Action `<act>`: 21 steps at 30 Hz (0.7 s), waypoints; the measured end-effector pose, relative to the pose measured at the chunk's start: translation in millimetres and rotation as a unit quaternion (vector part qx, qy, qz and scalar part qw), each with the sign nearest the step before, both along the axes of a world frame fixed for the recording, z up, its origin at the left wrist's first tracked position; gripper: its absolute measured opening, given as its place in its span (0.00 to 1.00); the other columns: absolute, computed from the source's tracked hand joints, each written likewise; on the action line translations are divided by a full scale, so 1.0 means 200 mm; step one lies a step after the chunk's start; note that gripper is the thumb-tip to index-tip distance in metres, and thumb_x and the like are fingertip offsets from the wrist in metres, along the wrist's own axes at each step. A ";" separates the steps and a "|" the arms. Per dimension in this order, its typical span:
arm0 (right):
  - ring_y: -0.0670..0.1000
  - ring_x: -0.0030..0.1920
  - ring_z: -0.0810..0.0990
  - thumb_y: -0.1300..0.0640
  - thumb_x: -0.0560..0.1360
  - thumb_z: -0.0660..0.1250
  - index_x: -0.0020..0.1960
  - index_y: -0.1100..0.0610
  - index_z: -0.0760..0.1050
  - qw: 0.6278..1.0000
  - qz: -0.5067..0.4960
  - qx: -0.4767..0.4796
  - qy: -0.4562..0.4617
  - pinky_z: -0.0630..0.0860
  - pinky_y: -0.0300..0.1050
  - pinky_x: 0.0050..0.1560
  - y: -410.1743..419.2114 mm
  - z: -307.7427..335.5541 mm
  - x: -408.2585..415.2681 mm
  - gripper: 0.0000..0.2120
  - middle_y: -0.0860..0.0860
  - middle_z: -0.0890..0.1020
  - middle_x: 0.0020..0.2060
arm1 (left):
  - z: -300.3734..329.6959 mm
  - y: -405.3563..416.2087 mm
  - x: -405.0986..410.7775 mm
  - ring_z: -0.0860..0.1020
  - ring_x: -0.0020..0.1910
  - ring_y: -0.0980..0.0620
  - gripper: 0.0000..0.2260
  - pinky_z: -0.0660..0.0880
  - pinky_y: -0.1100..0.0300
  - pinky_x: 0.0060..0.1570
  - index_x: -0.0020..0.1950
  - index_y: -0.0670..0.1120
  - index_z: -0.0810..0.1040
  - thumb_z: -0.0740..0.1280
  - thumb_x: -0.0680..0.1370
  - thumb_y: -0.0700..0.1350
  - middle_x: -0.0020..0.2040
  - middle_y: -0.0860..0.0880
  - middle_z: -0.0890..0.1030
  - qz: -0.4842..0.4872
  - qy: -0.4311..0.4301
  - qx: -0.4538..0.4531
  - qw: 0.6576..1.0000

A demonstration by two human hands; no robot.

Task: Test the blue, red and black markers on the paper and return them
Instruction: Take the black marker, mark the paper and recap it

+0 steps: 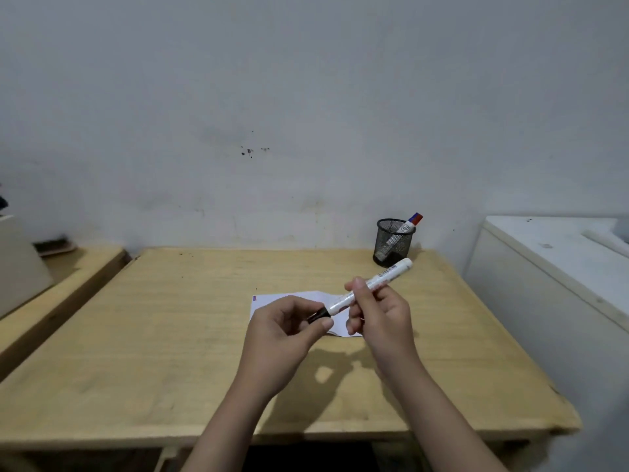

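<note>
Above the pale wooden surface (170,335), the right hand (377,315) grips the white-barrelled black marker (367,289) mid-barrel, its fingers (355,287) curled around it. The left hand (289,328) pinches the marker's black cap end. Both hover over the white paper sheet (272,299); two markers stand in the black mesh cup (393,243) behind.

Table (170,335) bare except mesh cup (394,241) far right and paper (272,299) mid-table.

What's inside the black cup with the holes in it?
The mesh cup holds markers: a red cap and a blue cap stick out together at the top. White barrels show through the mesh. The bottom is too dark to see.
</note>
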State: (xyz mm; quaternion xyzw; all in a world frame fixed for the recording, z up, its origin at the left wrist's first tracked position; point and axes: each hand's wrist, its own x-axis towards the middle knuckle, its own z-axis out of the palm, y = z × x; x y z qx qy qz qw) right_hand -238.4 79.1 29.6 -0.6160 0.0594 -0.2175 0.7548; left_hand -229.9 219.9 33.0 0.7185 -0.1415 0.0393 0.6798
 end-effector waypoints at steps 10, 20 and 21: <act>0.46 0.20 0.68 0.48 0.69 0.64 0.39 0.60 0.76 0.997 0.057 -0.029 -0.045 0.69 0.39 0.26 0.02 -0.04 -0.04 0.14 0.47 0.72 0.19 | 0.00 0.01 -0.04 0.82 0.32 0.52 0.05 0.80 0.58 0.40 0.40 0.43 0.84 0.74 0.67 0.34 0.34 0.45 0.86 -0.008 0.011 -0.005 1.000; 0.43 0.22 0.66 0.55 0.76 0.63 0.40 0.61 0.74 0.997 -0.006 0.040 -0.068 0.69 0.37 0.26 -0.04 0.01 0.03 0.10 0.45 0.73 0.21 | -0.07 0.22 0.09 0.81 0.32 0.55 0.04 0.79 0.65 0.37 0.39 0.45 0.85 0.71 0.68 0.38 0.32 0.48 0.84 -0.011 0.106 -0.103 0.989; 0.43 0.22 0.67 0.55 0.76 0.63 0.40 0.61 0.74 0.997 -0.007 0.030 -0.064 0.70 0.38 0.26 -0.04 0.01 0.03 0.10 0.45 0.74 0.21 | -0.08 0.26 0.14 0.81 0.33 0.57 0.06 0.78 0.67 0.37 0.42 0.45 0.84 0.71 0.69 0.36 0.33 0.50 0.85 0.012 0.099 -0.079 0.992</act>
